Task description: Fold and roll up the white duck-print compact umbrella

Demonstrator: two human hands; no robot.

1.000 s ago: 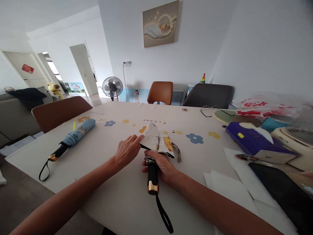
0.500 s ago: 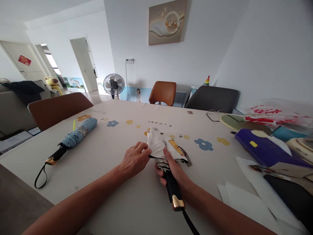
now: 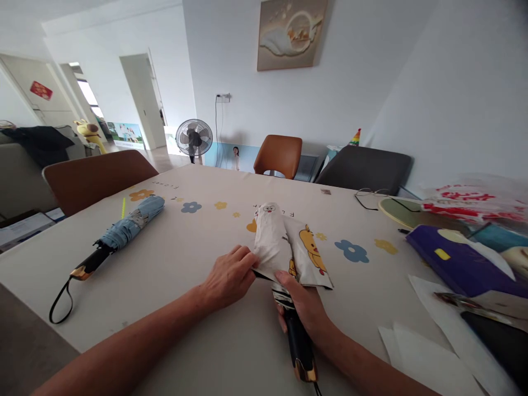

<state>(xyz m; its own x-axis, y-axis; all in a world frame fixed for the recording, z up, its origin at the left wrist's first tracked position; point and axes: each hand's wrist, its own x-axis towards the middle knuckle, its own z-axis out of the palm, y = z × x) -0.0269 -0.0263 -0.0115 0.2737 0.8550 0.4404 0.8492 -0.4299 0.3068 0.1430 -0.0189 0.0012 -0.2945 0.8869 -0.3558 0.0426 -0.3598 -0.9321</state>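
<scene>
A folded umbrella (image 3: 300, 338) with a black handle and gold-coloured end points toward me. My right hand (image 3: 303, 302) wraps round it near the top of the handle, thumb on the fabric. White fabric with a yellow chick print (image 3: 274, 242) spreads over the umbrella's far part; whether it is a sleeve or a loose canopy panel I cannot tell. At its left edge, my left hand (image 3: 233, 273) pinches the fabric between curled fingers. A second folded umbrella (image 3: 130, 225), light blue with a black handle and wrist strap, lies on the table at the left.
The white table (image 3: 185, 341) has printed flowers. On its right are white papers (image 3: 433, 357), a purple packet (image 3: 457, 258), a dark flat object (image 3: 495, 341), eyeglasses (image 3: 371, 192) and a red-and-white plastic bag (image 3: 474, 201). Chairs (image 3: 278, 155) stand around, with a fan (image 3: 193, 137) behind.
The white fabric has spread wider, showing more of the chick print on the right. The held umbrella and my right hand sit slightly lower and further right. My left hand keeps its pinch.
</scene>
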